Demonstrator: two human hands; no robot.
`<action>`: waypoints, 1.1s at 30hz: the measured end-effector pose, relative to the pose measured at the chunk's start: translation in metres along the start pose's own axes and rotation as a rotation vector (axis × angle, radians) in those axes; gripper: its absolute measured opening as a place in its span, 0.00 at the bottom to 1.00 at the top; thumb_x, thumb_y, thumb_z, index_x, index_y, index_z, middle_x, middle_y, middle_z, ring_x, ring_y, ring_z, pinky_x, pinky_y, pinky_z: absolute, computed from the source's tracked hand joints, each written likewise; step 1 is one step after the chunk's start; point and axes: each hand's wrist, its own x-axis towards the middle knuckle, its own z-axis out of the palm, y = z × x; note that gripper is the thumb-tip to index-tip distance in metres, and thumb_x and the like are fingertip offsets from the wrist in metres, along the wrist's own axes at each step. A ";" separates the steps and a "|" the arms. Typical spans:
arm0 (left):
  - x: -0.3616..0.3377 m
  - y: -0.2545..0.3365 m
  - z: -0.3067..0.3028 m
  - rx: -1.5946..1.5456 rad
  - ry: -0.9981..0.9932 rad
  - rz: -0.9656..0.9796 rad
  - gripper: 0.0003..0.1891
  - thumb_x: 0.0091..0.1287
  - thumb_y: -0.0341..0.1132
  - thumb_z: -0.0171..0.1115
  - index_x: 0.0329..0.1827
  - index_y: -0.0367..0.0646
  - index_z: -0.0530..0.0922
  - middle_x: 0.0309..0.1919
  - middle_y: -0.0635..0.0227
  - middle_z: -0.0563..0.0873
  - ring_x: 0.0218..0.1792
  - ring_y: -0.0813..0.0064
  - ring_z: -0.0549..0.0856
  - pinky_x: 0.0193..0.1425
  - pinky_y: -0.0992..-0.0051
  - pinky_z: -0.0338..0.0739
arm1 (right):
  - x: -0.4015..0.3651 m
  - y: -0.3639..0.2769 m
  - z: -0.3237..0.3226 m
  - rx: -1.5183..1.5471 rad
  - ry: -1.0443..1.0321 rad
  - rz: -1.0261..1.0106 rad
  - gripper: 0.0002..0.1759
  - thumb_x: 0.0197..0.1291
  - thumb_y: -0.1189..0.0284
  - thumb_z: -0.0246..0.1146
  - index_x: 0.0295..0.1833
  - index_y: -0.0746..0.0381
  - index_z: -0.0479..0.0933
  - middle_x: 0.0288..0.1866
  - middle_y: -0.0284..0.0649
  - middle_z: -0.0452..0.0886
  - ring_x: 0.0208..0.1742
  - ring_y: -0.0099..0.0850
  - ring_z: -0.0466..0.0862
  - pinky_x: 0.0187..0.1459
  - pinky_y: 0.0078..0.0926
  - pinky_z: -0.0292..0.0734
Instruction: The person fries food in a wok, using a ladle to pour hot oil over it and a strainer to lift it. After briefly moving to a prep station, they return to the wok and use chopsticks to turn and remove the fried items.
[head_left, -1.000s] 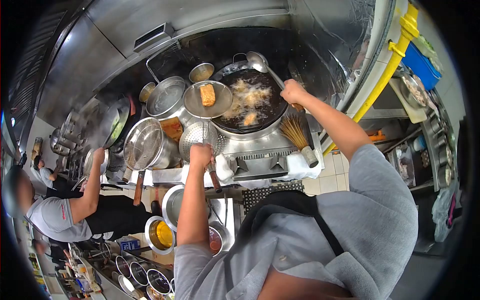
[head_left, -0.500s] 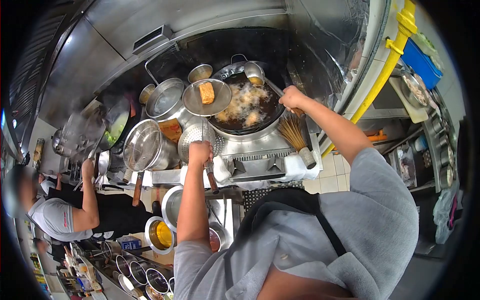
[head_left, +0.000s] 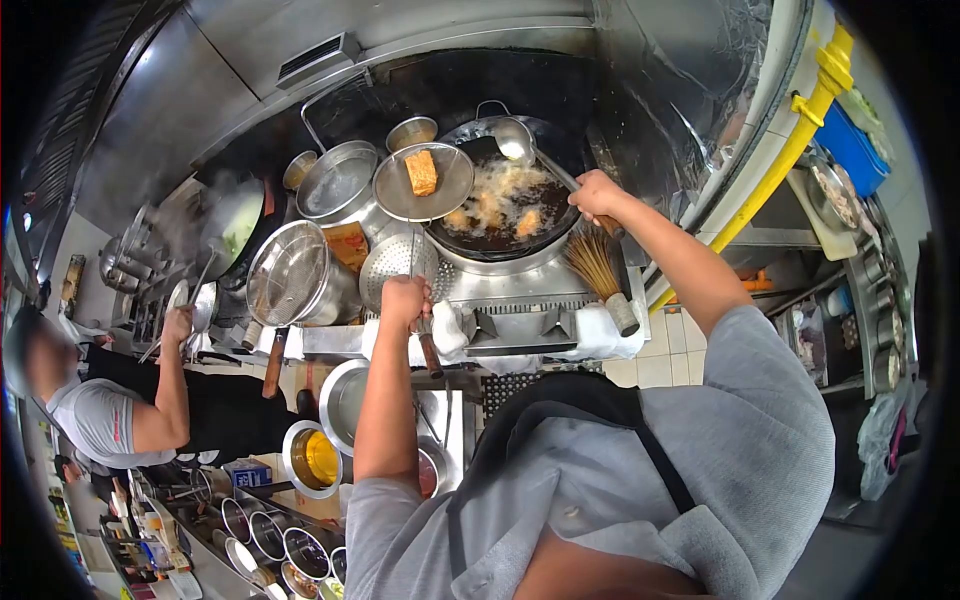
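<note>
Pointing forward, the strainer [head_left: 450, 182] sits in closed left grip [head_left: 405, 300]; ladle [head_left: 514, 142] slants forward-left from closed right grip [head_left: 597, 195].

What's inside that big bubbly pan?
The pan holds dark, foaming liquid with golden pieces in it. The liquid hides the bottom, and the strainer in the left hand blocks part of the left edge.
</note>
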 end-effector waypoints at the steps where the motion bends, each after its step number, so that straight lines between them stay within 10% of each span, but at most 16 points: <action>1: 0.001 0.000 -0.001 -0.005 0.000 -0.002 0.11 0.64 0.31 0.52 0.24 0.37 0.73 0.14 0.69 0.74 0.10 0.79 0.70 0.12 0.77 0.64 | 0.005 0.003 0.003 -0.189 0.043 -0.086 0.09 0.50 0.75 0.61 0.30 0.72 0.74 0.18 0.47 0.76 0.16 0.37 0.78 0.19 0.36 0.72; 3: 0.004 0.000 -0.003 -0.027 0.019 0.011 0.11 0.65 0.31 0.52 0.25 0.37 0.73 0.14 0.70 0.74 0.10 0.80 0.70 0.12 0.76 0.65 | 0.006 0.001 0.006 -0.378 0.089 -0.170 0.11 0.50 0.75 0.61 0.35 0.73 0.74 0.19 0.47 0.77 0.16 0.35 0.78 0.18 0.35 0.72; 5: 0.007 -0.001 -0.006 -0.020 0.005 0.028 0.10 0.64 0.31 0.52 0.25 0.37 0.73 0.14 0.70 0.74 0.10 0.80 0.70 0.13 0.76 0.66 | -0.001 -0.008 0.007 -0.408 0.111 0.024 0.16 0.47 0.73 0.58 0.40 0.72 0.80 0.38 0.57 0.82 0.47 0.45 0.82 0.48 0.33 0.76; 11: 0.005 0.003 -0.004 -0.062 0.004 0.012 0.10 0.64 0.31 0.52 0.26 0.37 0.74 0.15 0.70 0.74 0.11 0.80 0.70 0.13 0.76 0.65 | 0.018 0.011 0.014 -0.788 0.189 -0.276 0.10 0.47 0.74 0.57 0.28 0.69 0.81 0.35 0.53 0.83 0.39 0.46 0.84 0.43 0.33 0.79; 16: -0.002 0.009 0.002 0.021 0.006 0.049 0.12 0.63 0.33 0.52 0.23 0.37 0.74 0.12 0.67 0.75 0.09 0.77 0.71 0.10 0.75 0.63 | 0.053 0.007 0.043 0.312 -0.063 0.184 0.18 0.59 0.74 0.53 0.16 0.64 0.68 0.13 0.38 0.72 0.15 0.30 0.75 0.17 0.27 0.71; 18: -0.010 0.015 0.003 0.023 0.008 0.024 0.12 0.63 0.30 0.52 0.22 0.35 0.73 0.13 0.65 0.75 0.09 0.75 0.72 0.11 0.72 0.65 | 0.059 0.002 0.039 1.170 -0.515 0.465 0.17 0.63 0.73 0.51 0.20 0.58 0.62 0.12 0.30 0.63 0.11 0.21 0.66 0.13 0.17 0.64; 33: 0.022 0.011 0.043 0.046 -0.098 0.029 0.17 0.65 0.36 0.52 0.18 0.40 0.72 0.10 0.66 0.74 0.07 0.74 0.71 0.08 0.75 0.57 | -0.004 -0.079 -0.021 1.238 -0.595 0.382 0.14 0.65 0.72 0.49 0.25 0.59 0.60 0.14 0.26 0.62 0.10 0.16 0.65 0.11 0.11 0.64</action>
